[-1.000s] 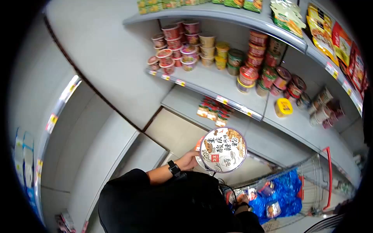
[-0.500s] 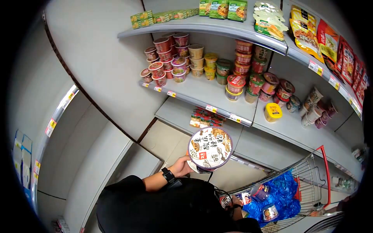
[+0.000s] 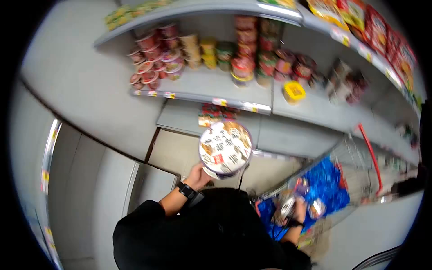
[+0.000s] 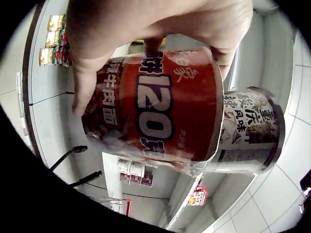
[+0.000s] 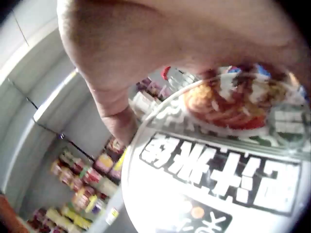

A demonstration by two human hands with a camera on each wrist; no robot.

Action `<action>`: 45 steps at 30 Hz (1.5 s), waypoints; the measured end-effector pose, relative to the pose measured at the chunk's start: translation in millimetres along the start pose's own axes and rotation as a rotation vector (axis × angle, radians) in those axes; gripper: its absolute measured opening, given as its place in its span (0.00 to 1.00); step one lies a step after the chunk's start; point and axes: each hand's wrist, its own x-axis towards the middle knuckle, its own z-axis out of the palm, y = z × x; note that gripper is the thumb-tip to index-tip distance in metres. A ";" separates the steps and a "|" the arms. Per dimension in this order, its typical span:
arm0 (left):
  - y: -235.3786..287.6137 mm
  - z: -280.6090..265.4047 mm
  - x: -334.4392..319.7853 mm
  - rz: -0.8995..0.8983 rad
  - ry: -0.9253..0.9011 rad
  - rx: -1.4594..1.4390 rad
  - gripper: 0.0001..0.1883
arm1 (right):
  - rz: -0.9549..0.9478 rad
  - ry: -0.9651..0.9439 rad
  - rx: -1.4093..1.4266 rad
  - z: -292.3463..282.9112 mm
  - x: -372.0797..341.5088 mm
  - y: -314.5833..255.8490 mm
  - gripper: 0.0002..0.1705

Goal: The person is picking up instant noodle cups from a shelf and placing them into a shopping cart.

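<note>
My left hand (image 3: pixel 198 177) grips a red instant noodle tub (image 4: pixel 160 107), thumb on one side and fingers on the other, as the left wrist view shows. Against its end stands a second, white-and-black noodle tub (image 4: pixel 252 128); its round white lid (image 3: pixel 225 147) with a purple rim faces up in the head view. Over the shopping cart, my right hand (image 3: pixel 300 210) holds another noodle tub (image 3: pixel 284 208). Its white lid (image 5: pixel 209 170), with a noodle picture and black lettering, fills much of the right wrist view; the thumb lies at the lid's edge.
The cart (image 3: pixel 355 155), lined with blue plastic (image 3: pixel 324 180), stands at the lower right with a packaged item (image 3: pixel 317 208) in it. Ahead, a shelf (image 3: pixel 198 85) bears stacked noodle cups, one yellow square tub (image 3: pixel 294 92) near its edge. Seasoning packets (image 3: pixel 216 115) lie on the lower shelf.
My right hand has come up from the cart's near end and moved right, a noodle tub now visible in it. The left hand still holds its tubs; the head view has shifted.
</note>
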 end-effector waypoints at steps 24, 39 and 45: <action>3.6 -2.3 -3.2 0.059 0.166 -0.074 0.40 | -0.155 0.313 0.091 112.6 39.3 -1.6 0.16; 11.7 -34.3 10.3 0.063 0.149 -0.079 0.38 | -0.211 -0.135 -0.004 167.8 27.6 3.4 0.12; 18.3 -66.2 22.4 0.054 0.236 0.060 0.40 | -0.170 -0.111 -0.196 197.8 79.6 38.7 0.15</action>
